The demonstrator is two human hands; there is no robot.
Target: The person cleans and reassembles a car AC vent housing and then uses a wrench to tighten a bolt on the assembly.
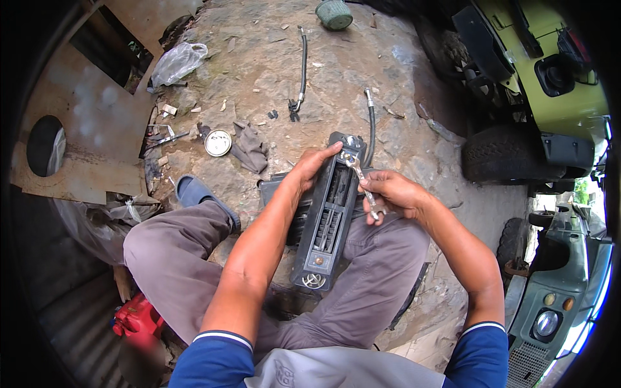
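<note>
A long black slatted vehicle part point(328, 227) rests across my lap, tilted, its far end away from me. My left hand point(310, 167) is closed round the left edge near that far end, thumb on top. In my right hand point(396, 193) is a metal wrench point(360, 173), pinched along its shaft. One end of the wrench sits at a brass-coloured fitting point(347, 157) on the part's far end; whether it grips the fitting is too small to tell. The open jaw at the other end points toward me, near my right knee.
Two black hoses point(304, 61) point(372, 123) lie on the rough ground ahead. Left of the part are a round tin point(218, 143), a grey cloth point(250, 147) and a plastic bag point(179, 63). A red container point(138, 317) stands lower left; a vehicle tyre point(495, 154) is at right.
</note>
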